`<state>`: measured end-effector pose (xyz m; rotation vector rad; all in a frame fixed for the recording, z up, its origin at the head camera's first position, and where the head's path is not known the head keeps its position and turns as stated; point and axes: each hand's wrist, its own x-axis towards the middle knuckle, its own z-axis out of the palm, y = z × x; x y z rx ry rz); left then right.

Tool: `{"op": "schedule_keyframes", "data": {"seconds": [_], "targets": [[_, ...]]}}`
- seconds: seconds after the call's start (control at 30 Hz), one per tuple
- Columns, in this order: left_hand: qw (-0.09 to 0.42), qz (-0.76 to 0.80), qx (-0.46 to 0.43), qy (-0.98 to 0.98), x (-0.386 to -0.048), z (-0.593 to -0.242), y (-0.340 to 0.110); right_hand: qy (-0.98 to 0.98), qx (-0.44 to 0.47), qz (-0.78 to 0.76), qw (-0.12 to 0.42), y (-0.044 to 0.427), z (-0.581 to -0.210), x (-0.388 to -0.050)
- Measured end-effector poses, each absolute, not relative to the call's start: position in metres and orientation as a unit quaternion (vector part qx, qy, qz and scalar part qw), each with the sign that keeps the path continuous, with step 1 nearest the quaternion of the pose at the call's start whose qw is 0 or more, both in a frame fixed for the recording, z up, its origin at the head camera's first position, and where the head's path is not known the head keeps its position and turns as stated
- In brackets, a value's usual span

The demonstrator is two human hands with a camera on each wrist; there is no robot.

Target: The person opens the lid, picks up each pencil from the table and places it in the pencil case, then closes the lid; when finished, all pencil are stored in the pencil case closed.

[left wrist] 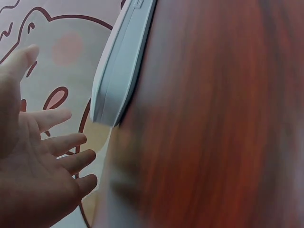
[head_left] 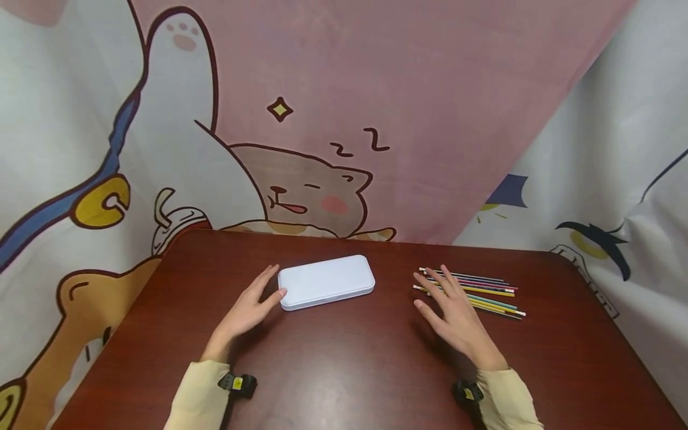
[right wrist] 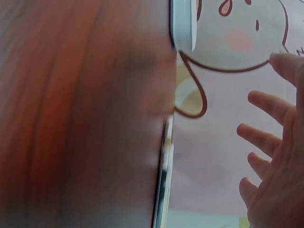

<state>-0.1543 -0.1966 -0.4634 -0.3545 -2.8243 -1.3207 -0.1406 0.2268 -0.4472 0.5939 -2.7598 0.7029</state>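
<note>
A white, flat case with rounded corners (head_left: 326, 280) lies closed on the table; it looks like a pencil case. My left hand (head_left: 249, 309) is at its left end, fingers spread and holding nothing. In the left wrist view a gap shows between that hand (left wrist: 45, 147) and the case's side (left wrist: 121, 66). Over the left part of a loose bunch of pencils (head_left: 491, 292) hovers my right hand (head_left: 457, 319), its fingers spread. The right wrist view shows the right hand (right wrist: 275, 142) apart from the pencils (right wrist: 164, 180). Part of the bunch is hidden beneath it.
The dark reddish-brown wooden table (head_left: 344, 370) has rounded far corners. Behind it hangs a cartoon-printed cloth (head_left: 430, 119), which also runs along both sides. Each wrist wears a black strap with a small device, the left one (head_left: 244, 385) and the right one (head_left: 467, 392).
</note>
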Motion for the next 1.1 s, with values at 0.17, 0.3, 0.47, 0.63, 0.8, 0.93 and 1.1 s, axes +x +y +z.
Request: {"op": "schedule_keyframes", "data": {"seconds": [0.17,0.3,0.47,0.63,0.8,0.93,1.1], "targets": [[-0.007,-0.421,-0.130,-0.897,-0.163,-0.469,-0.183,-0.937,0.214,0.254,0.108,0.205,-0.444,-0.148],[-0.011,-0.423,-0.141,-0.895,-0.168,-0.472,-0.175,-0.931,0.225,0.266,0.104,0.188,-0.444,-0.150],[-0.018,-0.432,-0.151,-0.889,-0.172,-0.476,-0.169,-0.922,0.245,0.283,0.104,0.168,-0.448,-0.152],[-0.031,-0.445,-0.156,-0.881,-0.176,-0.483,-0.167,-0.915,0.270,0.284,0.099,0.150,-0.452,-0.156],[-0.043,-0.465,-0.154,-0.871,-0.177,-0.487,-0.171,-0.912,0.293,0.271,0.092,0.131,-0.453,-0.159],[-0.047,-0.490,-0.154,-0.857,-0.176,-0.486,-0.176,-0.910,0.309,0.263,0.083,0.118,-0.454,-0.161],[-0.048,-0.509,-0.148,-0.847,-0.177,-0.484,-0.179,-0.905,0.325,0.261,0.078,0.105,-0.453,-0.168]]}}
